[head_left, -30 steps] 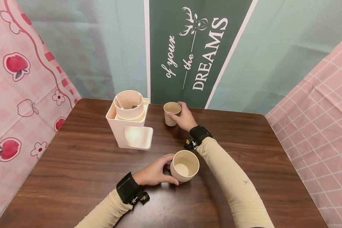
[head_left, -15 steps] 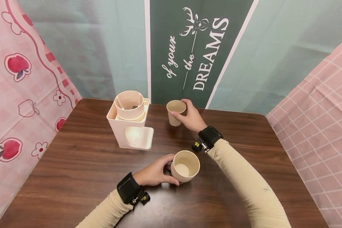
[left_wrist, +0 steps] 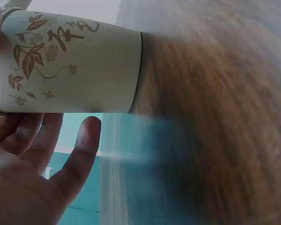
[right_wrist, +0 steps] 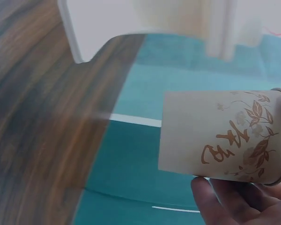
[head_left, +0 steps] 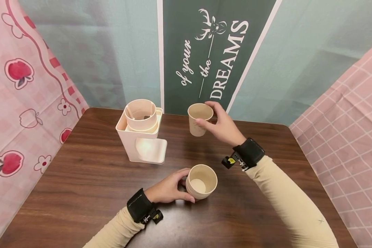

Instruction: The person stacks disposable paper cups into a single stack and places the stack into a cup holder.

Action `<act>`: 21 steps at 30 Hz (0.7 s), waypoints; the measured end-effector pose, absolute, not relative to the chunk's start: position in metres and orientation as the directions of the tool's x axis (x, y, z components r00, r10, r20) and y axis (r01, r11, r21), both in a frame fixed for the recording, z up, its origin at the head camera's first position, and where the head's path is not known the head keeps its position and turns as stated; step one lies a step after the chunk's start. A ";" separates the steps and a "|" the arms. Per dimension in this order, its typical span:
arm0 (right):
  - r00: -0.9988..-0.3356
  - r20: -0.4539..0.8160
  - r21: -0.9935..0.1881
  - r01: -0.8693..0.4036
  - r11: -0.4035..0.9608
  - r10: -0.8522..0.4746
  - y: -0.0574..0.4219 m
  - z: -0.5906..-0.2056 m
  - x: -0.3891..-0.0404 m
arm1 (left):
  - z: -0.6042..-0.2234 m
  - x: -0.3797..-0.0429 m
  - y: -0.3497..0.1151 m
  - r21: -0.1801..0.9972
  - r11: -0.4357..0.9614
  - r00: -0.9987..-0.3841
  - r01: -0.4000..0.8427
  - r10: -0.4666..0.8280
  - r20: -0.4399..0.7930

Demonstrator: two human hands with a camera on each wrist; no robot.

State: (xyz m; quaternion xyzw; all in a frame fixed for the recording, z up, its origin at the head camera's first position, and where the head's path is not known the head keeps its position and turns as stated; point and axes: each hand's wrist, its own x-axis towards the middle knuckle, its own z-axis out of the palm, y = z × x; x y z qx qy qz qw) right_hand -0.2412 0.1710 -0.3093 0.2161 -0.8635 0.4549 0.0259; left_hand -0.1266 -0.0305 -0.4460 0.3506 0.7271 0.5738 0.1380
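Note:
My left hand (head_left: 167, 187) grips a beige paper cup (head_left: 201, 191) near the middle of the table, its mouth facing up toward the head camera. In the left wrist view, this paper cup (left_wrist: 93, 70) shows brown leaves and characters, with its base close by the wood. Farther back, my right hand (head_left: 224, 127) holds a second paper cup (head_left: 196, 125) around the rim, thumb in front and fingers behind. The right wrist view has that printed paper cup (right_wrist: 201, 131) raised above the table, empty-looking from the head view.
A white box-shaped holder (head_left: 127, 144) with a round collar (head_left: 141, 124) on top and a small lit tray (head_left: 156, 150) low in front stands at the back left. The wooden table (head_left: 80, 182) meets a green printed curtain (head_left: 186, 96) behind and pink cloths at both sides.
My right hand has carried its paper cup rightward and up, off the table and away from the white holder. The left hand and its paper cup have stayed in place.

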 end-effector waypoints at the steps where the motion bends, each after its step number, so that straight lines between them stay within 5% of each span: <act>1: -0.903 0.245 -0.777 -0.400 0.486 -0.352 0.173 -0.306 -0.239 | -0.446 -0.126 -0.030 0.932 0.095 -0.716 0.350 0.668 0.201; 21: -0.837 0.284 -0.740 -0.502 0.447 -0.468 0.188 -0.271 -0.173 | -0.446 -0.126 -0.031 0.922 0.117 -0.719 0.368 0.664 0.203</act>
